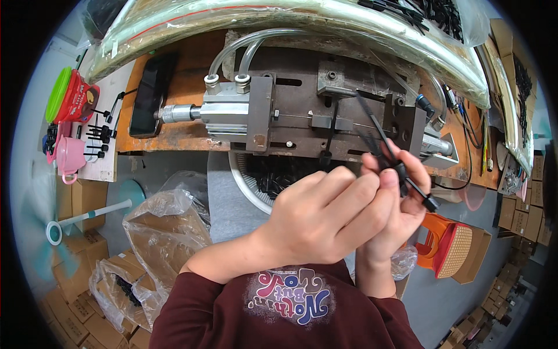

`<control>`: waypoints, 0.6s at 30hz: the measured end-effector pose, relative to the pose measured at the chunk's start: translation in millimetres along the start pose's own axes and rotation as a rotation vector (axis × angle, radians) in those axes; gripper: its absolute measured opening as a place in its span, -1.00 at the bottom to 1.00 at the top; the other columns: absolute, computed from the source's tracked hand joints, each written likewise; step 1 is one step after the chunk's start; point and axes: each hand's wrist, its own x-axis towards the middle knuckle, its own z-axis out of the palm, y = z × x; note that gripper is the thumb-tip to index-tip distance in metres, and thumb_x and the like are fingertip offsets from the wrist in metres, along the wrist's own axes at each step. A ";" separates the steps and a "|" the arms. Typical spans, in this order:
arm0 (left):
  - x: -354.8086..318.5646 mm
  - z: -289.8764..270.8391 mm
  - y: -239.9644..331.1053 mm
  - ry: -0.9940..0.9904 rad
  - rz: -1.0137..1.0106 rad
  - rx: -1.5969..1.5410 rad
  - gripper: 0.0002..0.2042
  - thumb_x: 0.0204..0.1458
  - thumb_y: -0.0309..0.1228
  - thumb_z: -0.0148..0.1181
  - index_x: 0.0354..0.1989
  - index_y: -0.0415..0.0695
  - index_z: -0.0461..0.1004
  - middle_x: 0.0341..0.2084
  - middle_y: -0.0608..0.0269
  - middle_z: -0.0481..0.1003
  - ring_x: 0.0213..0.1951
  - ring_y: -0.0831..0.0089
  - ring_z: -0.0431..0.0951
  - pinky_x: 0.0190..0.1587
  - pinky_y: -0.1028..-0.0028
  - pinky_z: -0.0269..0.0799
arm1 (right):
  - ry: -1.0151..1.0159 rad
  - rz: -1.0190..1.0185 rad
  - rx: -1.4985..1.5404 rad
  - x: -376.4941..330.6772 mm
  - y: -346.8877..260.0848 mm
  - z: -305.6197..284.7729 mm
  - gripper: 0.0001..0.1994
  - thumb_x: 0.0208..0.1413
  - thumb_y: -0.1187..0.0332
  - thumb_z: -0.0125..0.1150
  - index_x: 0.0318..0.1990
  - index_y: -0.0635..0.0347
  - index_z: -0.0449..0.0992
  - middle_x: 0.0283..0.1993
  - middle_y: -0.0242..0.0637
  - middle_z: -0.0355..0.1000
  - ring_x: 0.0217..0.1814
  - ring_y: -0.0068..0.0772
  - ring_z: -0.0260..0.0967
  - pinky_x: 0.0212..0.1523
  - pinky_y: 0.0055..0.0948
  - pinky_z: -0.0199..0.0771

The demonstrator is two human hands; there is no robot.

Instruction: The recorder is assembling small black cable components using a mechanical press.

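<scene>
In front of a metal fixture (299, 125) on the bench, my two hands meet. Black cable ties (379, 129) are held in the fingers of my right hand (398, 218), their thin strips pointing up and away and a head end sticking out to the right. My left hand (325, 215) is closed, its fingertips pinched against the ties beside the right thumb. The exact number of ties is hidden by the fingers. Another black cable tie (332, 128) hangs down across the fixture, its thick head at the front edge.
Air cylinders (226, 110) with clear hoses flank the fixture. A phone (152, 96) lies left, near a pink cup (71, 156) and red tub (78, 99). Below the bench sits a white basket (247, 186) of black parts. A fan (53, 232) stands left, an orange stool (436, 238) right.
</scene>
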 end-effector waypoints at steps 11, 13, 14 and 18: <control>-12.8 -24.9 -10.6 -0.129 -0.123 -0.152 -0.61 -0.25 -0.56 0.46 -0.15 -0.26 0.57 -0.24 0.11 0.56 -0.32 0.29 0.62 -0.35 0.39 0.56 | 0.013 -0.185 -0.145 6.7 1.7 -14.8 -0.72 0.30 0.52 0.01 0.12 0.38 0.23 0.12 0.28 0.35 0.01 0.11 0.52 0.02 -0.15 0.62; -13.8 -28.3 -12.2 -0.193 -0.173 -0.074 -0.65 -0.23 -0.54 0.44 -0.18 -0.26 0.58 -0.11 0.07 0.55 -0.25 0.23 0.62 -0.24 0.36 0.56 | -0.009 -0.254 -0.283 6.8 -3.3 -22.6 -0.71 0.30 0.51 0.00 0.12 0.38 0.23 0.13 0.28 0.35 0.00 0.09 0.53 0.01 -0.16 0.62; -13.2 -25.9 -15.8 -0.196 -0.166 -0.028 -0.65 -0.23 -0.54 0.44 -0.18 -0.26 0.58 -0.08 0.08 0.55 -0.24 0.21 0.61 -0.22 0.36 0.56 | -0.017 -0.267 -0.329 5.5 -4.5 -25.2 -0.70 0.30 0.52 0.00 0.14 0.39 0.23 0.12 0.27 0.36 -0.02 0.05 0.54 0.00 -0.17 0.62; -16.1 -15.4 -22.3 -0.253 -0.141 0.140 -0.73 -0.15 -0.49 0.38 -0.22 -0.24 0.57 0.01 0.08 0.54 -0.21 0.24 0.63 -0.15 0.34 0.57 | -0.107 -0.307 -0.584 0.2 -18.7 -30.7 -0.67 0.20 0.61 0.12 0.12 0.44 0.35 0.05 0.18 0.45 -0.09 -0.01 0.58 -0.02 -0.25 0.61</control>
